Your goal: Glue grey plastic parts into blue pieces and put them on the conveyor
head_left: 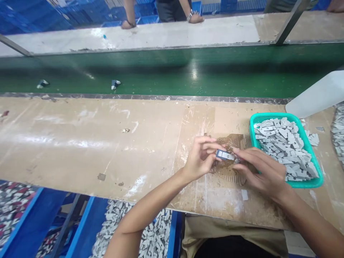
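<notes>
Between the thumb and fingers of my left hand (202,157) is a small dark-blue and light-grey plastic piece (225,154), gripped by its blue end above the bench. My right hand (262,172) is close to the grey end, thumb and forefinger apart on either side of it. Whether those fingertips touch the piece I cannot tell. Beside my right hand stands a turquoise basket (319,179), heaped with small grey plastic parts (285,143). Under both hands the bench carries a brown, worn patch (228,175).
A green conveyor belt (161,79) runs behind the bench (150,154), with two small pieces on it. A white container (319,93) leans in at the right. Blue bins (83,229) of parts sit below the left front edge. Across the belt, a person's hands (196,18) rest on a ledge.
</notes>
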### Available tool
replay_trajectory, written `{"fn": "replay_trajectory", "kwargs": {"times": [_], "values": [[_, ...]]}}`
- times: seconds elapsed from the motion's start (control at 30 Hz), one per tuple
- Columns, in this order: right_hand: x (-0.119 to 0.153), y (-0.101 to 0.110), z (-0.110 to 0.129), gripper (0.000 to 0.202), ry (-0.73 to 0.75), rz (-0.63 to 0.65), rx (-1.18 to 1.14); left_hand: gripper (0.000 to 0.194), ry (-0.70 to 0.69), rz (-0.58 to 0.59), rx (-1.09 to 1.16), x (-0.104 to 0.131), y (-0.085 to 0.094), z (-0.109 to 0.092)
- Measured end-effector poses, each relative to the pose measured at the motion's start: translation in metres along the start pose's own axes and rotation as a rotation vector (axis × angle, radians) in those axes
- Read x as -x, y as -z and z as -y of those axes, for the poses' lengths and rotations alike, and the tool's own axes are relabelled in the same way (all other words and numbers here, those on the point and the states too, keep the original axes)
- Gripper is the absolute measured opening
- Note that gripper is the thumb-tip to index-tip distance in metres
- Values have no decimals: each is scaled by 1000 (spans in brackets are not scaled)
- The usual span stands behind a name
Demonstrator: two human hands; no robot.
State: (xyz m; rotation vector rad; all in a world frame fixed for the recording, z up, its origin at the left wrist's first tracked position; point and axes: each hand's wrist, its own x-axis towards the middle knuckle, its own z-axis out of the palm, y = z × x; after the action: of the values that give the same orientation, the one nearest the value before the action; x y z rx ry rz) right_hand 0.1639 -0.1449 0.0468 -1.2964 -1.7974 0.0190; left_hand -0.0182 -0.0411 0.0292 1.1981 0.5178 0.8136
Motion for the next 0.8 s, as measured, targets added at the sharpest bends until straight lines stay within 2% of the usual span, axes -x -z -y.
{"fn": "replay_trajectory", "kwargs": {"times": [0.1,0.17,0.27,0.4,0.5,0.57,0.67,0.73,0.8], "values": [[2,7,0,62,-47,-182,45,22,-93,-4,-128,-3,6,-5],[5,9,-3,60,-90,-269,53,15,-92,-23,-146,-6,8,-6],[11,7,-6,55,-170,-319,28,23,99,-82,94,-13,12,-4],[12,5,-5,47,-342,-374,-28,21,366,-228,345,-19,18,1],[3,10,-5,35,-501,-432,-123,27,443,-294,383,-23,23,1],[-5,14,-7,27,-591,-523,-192,28,440,-284,299,-32,24,0],[-14,19,-15,21,-693,-671,-281,34,262,-243,-45,-68,28,2],[-15,18,-21,19,-727,-729,-326,37,109,-260,-333,-109,29,6],[-14,15,-27,18,-765,-730,-358,28,43,-329,-582,-159,29,13]]}}
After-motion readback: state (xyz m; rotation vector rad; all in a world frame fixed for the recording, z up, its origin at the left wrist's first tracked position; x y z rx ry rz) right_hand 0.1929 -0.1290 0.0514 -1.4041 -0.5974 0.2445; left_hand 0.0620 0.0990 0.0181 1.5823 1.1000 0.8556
